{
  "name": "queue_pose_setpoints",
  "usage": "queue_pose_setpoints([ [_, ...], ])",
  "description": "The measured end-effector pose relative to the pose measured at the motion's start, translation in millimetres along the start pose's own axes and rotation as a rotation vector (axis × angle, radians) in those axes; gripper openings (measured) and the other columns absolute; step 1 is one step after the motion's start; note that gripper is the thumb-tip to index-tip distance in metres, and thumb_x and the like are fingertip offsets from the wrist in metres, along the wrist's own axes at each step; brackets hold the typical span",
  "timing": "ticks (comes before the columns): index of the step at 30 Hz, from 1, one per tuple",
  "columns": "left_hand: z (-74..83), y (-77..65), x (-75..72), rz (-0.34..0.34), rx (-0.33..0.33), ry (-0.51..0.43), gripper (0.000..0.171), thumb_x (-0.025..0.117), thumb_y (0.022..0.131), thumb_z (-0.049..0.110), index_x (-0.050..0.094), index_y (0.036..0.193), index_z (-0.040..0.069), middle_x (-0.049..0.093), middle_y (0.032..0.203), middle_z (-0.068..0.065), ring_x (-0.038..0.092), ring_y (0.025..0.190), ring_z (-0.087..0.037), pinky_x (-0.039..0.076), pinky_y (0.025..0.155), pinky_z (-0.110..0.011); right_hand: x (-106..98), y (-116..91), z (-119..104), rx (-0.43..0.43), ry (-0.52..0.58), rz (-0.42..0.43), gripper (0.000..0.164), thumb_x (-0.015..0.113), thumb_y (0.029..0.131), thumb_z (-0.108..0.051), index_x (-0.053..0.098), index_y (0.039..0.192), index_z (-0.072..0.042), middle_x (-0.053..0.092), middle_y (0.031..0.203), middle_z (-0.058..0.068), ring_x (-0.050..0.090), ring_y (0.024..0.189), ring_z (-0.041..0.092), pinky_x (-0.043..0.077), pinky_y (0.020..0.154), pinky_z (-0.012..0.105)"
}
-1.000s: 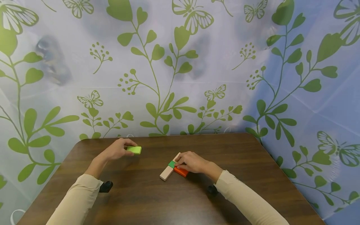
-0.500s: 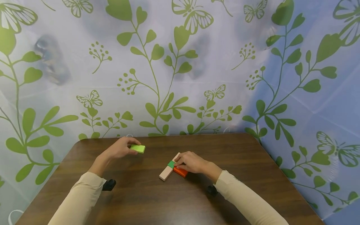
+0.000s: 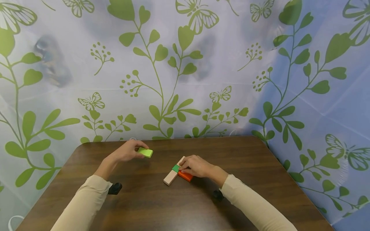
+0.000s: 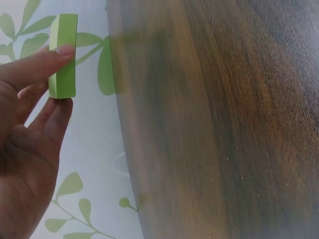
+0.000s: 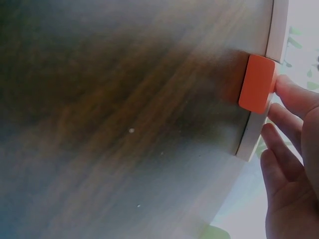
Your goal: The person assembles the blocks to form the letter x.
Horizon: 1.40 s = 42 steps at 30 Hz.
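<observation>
My left hand (image 3: pixel 126 151) pinches a lime-green block (image 3: pixel 146 152) between thumb and fingers near the table's far left. In the left wrist view, the lime-green block (image 4: pixel 66 74) is held at the fingertips. My right hand (image 3: pixel 198 166) reaches over a small group of blocks at mid-table, its fingertips at the join. A green block (image 3: pixel 175 168) lies between a near pale block (image 3: pixel 171 177) and a far pale block (image 3: pixel 181 160). A red-orange block (image 3: pixel 185 175) branches off to the right. The right wrist view shows the thumb at the red-orange block (image 5: pixel 257 83); the exact grip is unclear.
The brown wooden table (image 3: pixel 150 205) has a rounded far edge close behind the left hand. Beyond it hangs a pale curtain (image 3: pixel 185 73) with green leaves and butterflies. Dark devices sit at both wrists, such as the left wrist camera (image 3: pixel 115 188).
My left hand has moved a little to the right with the lime-green block, closer to the group, and the block has turned slightly. The right hand and the grouped blocks stay put.
</observation>
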<state>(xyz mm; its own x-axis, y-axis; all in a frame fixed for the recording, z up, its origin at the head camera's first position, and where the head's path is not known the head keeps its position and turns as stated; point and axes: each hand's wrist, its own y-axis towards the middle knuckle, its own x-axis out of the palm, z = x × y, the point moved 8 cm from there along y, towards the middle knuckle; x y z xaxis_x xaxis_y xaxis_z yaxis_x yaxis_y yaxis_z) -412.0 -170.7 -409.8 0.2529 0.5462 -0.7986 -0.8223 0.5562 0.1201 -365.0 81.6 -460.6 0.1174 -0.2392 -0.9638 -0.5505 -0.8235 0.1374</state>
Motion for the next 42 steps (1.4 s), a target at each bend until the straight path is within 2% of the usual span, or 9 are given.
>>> queue_pose_setpoints([
  [8,5.9,4.4,3.6,0.000,0.028,0.000,0.033,0.081,0.088,0.001,0.074,0.120,0.003,0.070,0.119,-0.012,0.060,0.112,-0.035,0.048,0.096,-0.059,0.0,0.2,0.9,0.008,-0.006,-0.007,0.023,0.072,0.099,-0.015,0.079,0.120,-0.010,0.071,0.125,0.006,0.067,0.114,0.019,0.053,0.098,0.036],
  [13,9.9,7.3,9.2,-0.015,0.042,-0.013,0.033,0.081,0.088,0.000,0.074,0.120,0.002,0.069,0.119,-0.012,0.061,0.111,-0.034,0.049,0.094,-0.056,-0.1,0.3,0.5,0.003,-0.007,-0.007,0.023,0.072,0.100,-0.016,0.079,0.121,-0.010,0.071,0.125,0.006,0.067,0.115,0.019,0.052,0.098,0.036],
  [20,11.1,12.8,16.3,-0.024,0.025,-0.017,0.032,0.082,0.086,0.002,0.076,0.117,0.007,0.069,0.117,-0.008,0.059,0.102,-0.027,0.050,0.086,-0.044,-0.6,0.9,-0.7,-0.009,-0.014,-0.001,0.023,0.072,0.099,-0.016,0.079,0.120,-0.010,0.072,0.124,0.006,0.067,0.114,0.020,0.053,0.098,0.037],
  [32,14.1,19.0,28.5,-0.035,0.044,-0.002,0.032,0.083,0.085,0.001,0.077,0.116,0.007,0.070,0.117,-0.008,0.060,0.100,-0.024,0.051,0.085,-0.043,-0.1,2.9,0.9,0.036,0.008,-0.029,0.022,0.073,0.099,-0.016,0.080,0.118,-0.010,0.071,0.126,0.006,0.066,0.117,0.018,0.053,0.098,0.036],
  [42,22.1,26.7,44.7,-0.062,0.046,-0.001,0.033,0.083,0.083,-0.001,0.077,0.115,0.005,0.070,0.116,-0.007,0.061,0.101,-0.024,0.052,0.084,-0.039,-1.4,1.6,-3.2,-0.028,-0.035,0.014,0.020,0.074,0.098,-0.014,0.081,0.116,-0.009,0.072,0.124,0.008,0.068,0.113,0.018,0.056,0.092,0.035],
])
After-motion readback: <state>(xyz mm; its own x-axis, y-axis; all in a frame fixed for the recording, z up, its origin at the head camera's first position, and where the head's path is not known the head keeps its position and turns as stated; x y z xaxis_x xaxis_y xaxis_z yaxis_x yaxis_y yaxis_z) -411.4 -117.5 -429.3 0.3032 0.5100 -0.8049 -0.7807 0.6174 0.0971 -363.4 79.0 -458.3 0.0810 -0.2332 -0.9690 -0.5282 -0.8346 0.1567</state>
